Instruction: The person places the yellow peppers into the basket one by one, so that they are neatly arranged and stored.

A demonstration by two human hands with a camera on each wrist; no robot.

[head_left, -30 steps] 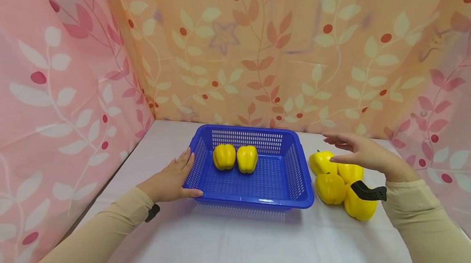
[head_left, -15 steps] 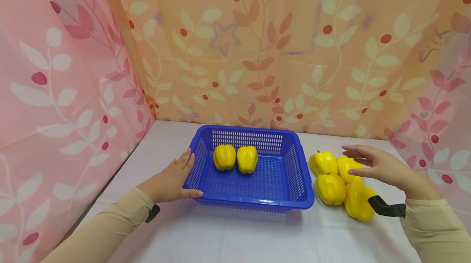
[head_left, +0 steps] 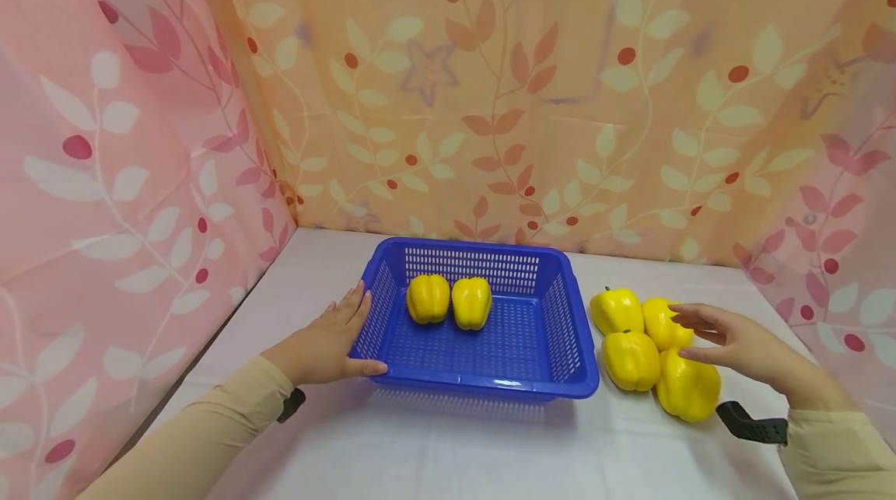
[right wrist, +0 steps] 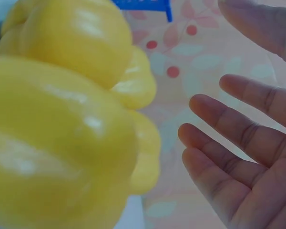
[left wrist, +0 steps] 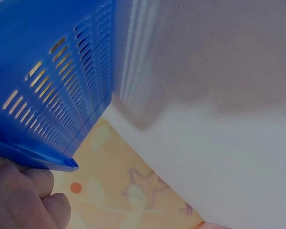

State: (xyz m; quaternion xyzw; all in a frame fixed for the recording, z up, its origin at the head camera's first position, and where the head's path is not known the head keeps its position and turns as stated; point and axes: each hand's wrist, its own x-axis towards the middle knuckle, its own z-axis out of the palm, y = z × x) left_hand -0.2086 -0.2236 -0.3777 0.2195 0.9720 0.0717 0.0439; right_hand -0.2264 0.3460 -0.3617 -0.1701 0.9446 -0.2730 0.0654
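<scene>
Two yellow bell peppers, one (head_left: 428, 299) beside the other (head_left: 472, 303), sit toward the back of a blue plastic basket (head_left: 483, 385). My left hand (head_left: 329, 340) rests on the basket's left rim with fingers extended, its thumb along the front corner. The left wrist view has the fingers (left wrist: 40, 183) right at the rim of the slotted wall. Several more yellow peppers (head_left: 631, 360) are clustered to the right of the basket. My right hand (head_left: 735, 348) holds nothing and overlaps the back right pepper (head_left: 659, 321). Its fingers (right wrist: 224, 112) are spread apart beside a large near pepper (right wrist: 62, 143) in the right wrist view.
A white-covered table (head_left: 448, 453) bears the basket and the peppers. An orange leaf-patterned cloth (head_left: 490, 96) hangs behind it, and a pink patterned cloth (head_left: 119, 173) along the left. Black straps (head_left: 752, 426) show at both wrists.
My right hand has moved right and downward in the head view, from above the back peppers to the cluster's right side. The left hand, basket and peppers have stayed put.
</scene>
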